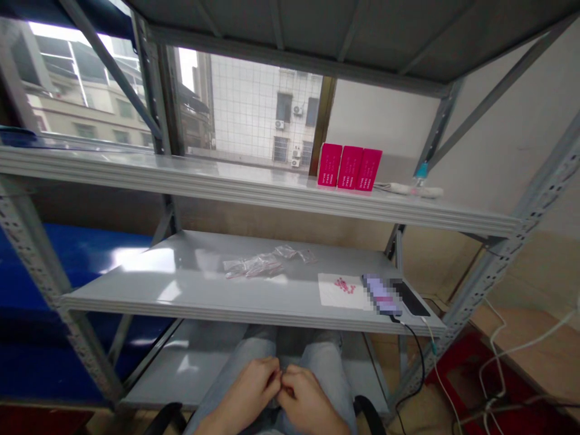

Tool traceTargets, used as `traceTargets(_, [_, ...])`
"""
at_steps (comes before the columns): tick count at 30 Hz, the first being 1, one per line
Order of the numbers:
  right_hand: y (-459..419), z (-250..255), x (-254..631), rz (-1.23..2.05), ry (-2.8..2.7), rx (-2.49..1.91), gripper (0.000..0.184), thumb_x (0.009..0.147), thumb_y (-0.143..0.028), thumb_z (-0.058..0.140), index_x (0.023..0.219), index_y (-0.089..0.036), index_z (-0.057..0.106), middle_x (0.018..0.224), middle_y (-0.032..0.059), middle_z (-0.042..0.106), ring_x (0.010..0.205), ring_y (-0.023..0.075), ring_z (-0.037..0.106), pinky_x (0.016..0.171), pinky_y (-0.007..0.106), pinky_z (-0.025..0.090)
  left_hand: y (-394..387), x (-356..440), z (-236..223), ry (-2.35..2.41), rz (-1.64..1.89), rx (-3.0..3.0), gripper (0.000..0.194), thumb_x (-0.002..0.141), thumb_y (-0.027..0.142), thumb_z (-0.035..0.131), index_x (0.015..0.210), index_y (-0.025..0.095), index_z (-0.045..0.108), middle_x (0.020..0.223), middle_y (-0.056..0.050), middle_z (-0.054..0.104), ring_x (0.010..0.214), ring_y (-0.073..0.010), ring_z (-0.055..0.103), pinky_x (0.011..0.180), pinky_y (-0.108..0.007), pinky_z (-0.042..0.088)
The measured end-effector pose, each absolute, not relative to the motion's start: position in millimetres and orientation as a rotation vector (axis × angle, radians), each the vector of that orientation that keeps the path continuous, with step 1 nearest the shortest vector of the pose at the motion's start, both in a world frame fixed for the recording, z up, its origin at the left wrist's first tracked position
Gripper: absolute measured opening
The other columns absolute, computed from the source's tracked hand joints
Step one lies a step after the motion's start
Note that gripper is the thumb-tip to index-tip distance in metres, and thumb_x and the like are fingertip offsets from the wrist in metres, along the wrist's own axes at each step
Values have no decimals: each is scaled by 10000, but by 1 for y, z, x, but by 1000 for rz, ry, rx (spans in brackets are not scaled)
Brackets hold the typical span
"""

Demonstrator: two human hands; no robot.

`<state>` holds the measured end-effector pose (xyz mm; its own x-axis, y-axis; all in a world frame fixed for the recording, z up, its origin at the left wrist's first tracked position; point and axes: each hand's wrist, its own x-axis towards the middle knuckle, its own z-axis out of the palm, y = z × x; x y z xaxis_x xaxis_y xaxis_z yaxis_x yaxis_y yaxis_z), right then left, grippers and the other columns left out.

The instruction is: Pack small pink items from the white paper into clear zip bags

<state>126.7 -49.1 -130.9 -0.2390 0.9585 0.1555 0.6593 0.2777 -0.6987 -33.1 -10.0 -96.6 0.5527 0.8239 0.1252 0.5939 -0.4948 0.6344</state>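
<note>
The left hand and right hand sit close together below the front edge of the grey shelf that the legs reach under. Both show their backs, fingers curled inward, fingertips meeting or nearly so; what lies within is hidden. The bare forearms angle inward toward that shelf, wrists almost straight.
</note>
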Motion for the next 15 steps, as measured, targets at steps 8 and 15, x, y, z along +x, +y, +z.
traceTargets(8, [-29, -91, 139, 690, -1532, -1435, 249, 810, -130, 618, 997, -185, 774, 778, 20, 668, 712, 171, 607, 645, 249, 440, -20, -18, -74, 911, 672, 1804, 537, 937, 563, 485, 588, 185, 640, 504, 4, 551, 516, -151, 500, 544, -267, 327])
traceTargets(15, [-23, -69, 121, 838, -1209, -1066, 326, 839, -342, 662, 1122, -205, 748, 1012, 65, 684, 936, 215, 656, 825, 311, 540, -15, -1, -82, 501, 1205, 763, 422, 767, 401, 785, 1140, 209, 735, 1185, -98, 730, 1138, -253, 639, 966, -327, 482])
